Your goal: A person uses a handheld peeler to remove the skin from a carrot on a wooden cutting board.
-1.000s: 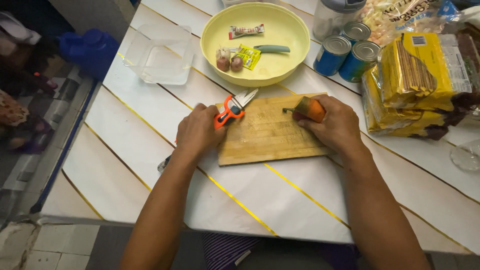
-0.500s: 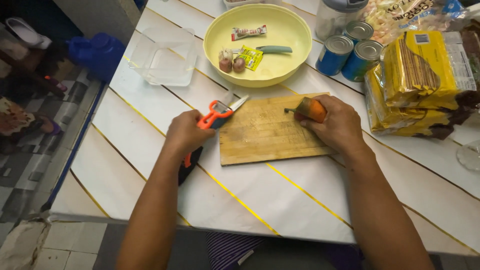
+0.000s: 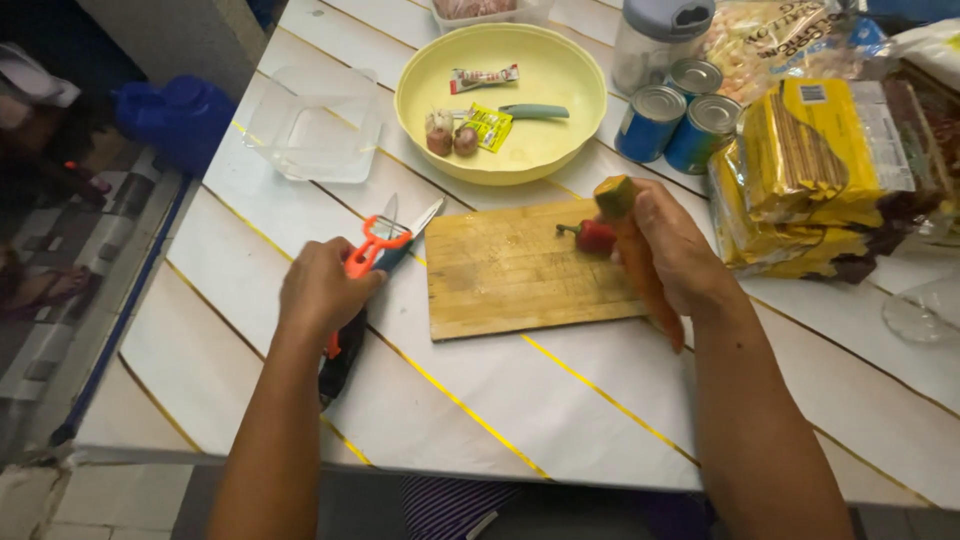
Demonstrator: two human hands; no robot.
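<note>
My right hand (image 3: pixel 672 250) is closed around an orange carrot (image 3: pixel 640 275), held tilted above the right end of a wooden cutting board (image 3: pixel 500 275), its greenish top end up. A small red chili (image 3: pixel 594 237) lies on the board beside that hand. To the left of the board, my left hand (image 3: pixel 322 292) grips an orange-handled cutting tool (image 3: pixel 375 240) with its metal blades pointing away. A black handle (image 3: pixel 340 365) sticks out beneath that hand; what it belongs to is hidden.
A yellow bowl (image 3: pixel 560 155) behind the board holds small packets, two bulbs and a teal-handled knife (image 3: pixel 530 112). A clear plastic container (image 3: pixel 315 125) stands at back left. Two blue cans (image 3: pixel 650 120), a jar (image 3: pixel 660 40) and yellow packets (image 3: pixel 810 160) crowd the right. The table edge is near me.
My left hand has slid left off the board with the orange-handled tool. My right hand has raised the carrot off the board, uncovering the red chili.
</note>
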